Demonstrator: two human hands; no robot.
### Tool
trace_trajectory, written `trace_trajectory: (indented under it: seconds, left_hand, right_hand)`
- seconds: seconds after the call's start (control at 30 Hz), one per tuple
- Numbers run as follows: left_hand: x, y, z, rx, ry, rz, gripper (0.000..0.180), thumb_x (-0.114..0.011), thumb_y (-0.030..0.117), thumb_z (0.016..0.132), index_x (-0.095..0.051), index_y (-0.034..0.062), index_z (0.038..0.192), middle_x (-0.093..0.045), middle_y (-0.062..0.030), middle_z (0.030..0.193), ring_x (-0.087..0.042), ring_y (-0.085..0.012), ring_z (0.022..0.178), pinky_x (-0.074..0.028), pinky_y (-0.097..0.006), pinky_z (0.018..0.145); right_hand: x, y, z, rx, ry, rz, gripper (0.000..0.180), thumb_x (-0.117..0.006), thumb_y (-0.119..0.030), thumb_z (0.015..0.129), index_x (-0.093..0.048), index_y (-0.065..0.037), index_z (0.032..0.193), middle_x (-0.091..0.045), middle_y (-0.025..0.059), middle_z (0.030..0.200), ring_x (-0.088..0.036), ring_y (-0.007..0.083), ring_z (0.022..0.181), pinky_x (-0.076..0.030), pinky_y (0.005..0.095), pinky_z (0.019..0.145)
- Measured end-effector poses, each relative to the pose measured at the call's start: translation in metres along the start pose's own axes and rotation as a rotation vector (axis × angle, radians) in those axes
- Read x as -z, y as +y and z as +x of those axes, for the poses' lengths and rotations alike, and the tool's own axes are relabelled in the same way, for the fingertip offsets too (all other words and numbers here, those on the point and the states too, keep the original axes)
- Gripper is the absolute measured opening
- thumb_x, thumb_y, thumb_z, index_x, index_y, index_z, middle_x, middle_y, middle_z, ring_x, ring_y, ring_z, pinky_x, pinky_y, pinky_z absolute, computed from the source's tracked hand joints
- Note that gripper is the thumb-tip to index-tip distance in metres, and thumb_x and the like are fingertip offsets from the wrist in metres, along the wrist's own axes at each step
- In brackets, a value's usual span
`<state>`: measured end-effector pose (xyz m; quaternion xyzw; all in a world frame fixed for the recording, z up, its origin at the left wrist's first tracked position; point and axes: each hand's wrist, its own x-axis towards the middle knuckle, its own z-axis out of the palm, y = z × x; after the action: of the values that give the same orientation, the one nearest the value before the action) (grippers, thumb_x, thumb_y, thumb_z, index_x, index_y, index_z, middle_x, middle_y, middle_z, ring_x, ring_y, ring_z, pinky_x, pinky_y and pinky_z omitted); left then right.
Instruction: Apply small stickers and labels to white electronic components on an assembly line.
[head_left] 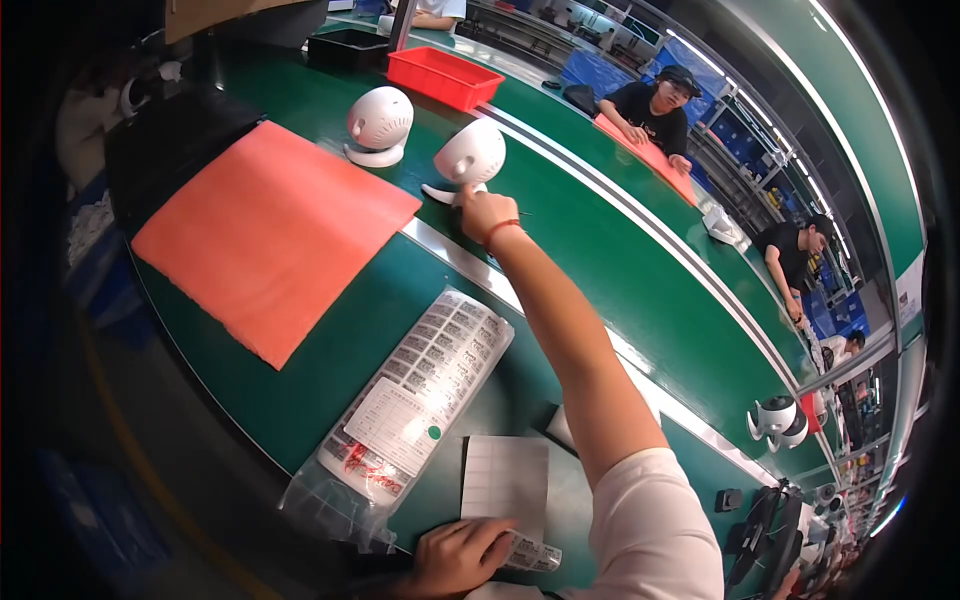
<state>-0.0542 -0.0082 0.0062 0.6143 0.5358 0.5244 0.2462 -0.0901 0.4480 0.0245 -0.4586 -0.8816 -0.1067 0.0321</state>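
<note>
Gripping the white camera (474, 150) low down at the frame's upper centre with the right hand (489, 215) and a label strip (537, 553) at bottom centre with the left hand (462, 557), perhaps toppling the camera by pulling off-balance or creasing the strip by squeezing.

I read the round-headed device (476, 150) at the right hand (490, 214) as smooth white plastic with a soft sheen; its twin (381, 118) looked alike. The label strip (534, 553) at the left hand (462, 557) seemed slick, paper or film, I couldn't tell which. Clear, crinkled plastic wrap (335, 503) shone around the label pack (455, 335). I saw a matt, cloth- or foam-like coral mat (275, 235), a smooth, faintly glossy green tabletop (225, 345) and shiny red plastic in the tray (445, 80).
</note>
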Motion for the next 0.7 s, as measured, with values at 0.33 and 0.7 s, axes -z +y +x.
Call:
trace_trajectory:
  seconds: [0.33, 0.7]
  left_hand:
    - [-0.003, -0.004, -0.002, 0.009, -0.060, 0.029, 0.021, -0.068, 0.015, 0.081, -0.067, 0.0129, 0.102, -0.068, -0.0063, 0.076, -0.066, -0.0247, 0.064, -0.052, -0.034, 0.059]
    - [-0.016, 0.001, -0.001, -0.128, -0.085, 0.208, 0.016, -0.069, 0.016, 0.079, -0.068, 0.0132, 0.095, -0.068, -0.0064, 0.076, -0.065, -0.0260, 0.065, -0.051, -0.036, 0.060]
  right_hand:
    - [0.081, 0.124, -0.152, -0.137, 0.233, 0.223, 0.036, -0.067, -0.044, 0.082, -0.067, -0.009, 0.090, -0.066, 0.0163, 0.075, -0.066, 0.0326, 0.074, -0.050, 0.0411, 0.065]
    - [0.199, 0.147, -0.389, -0.089, 0.051, 0.749, 0.020, -0.071, -0.017, 0.084, -0.063, -0.001, 0.091, -0.062, 0.0067, 0.069, -0.056, 0.0104, 0.061, -0.045, 0.0265, 0.058]
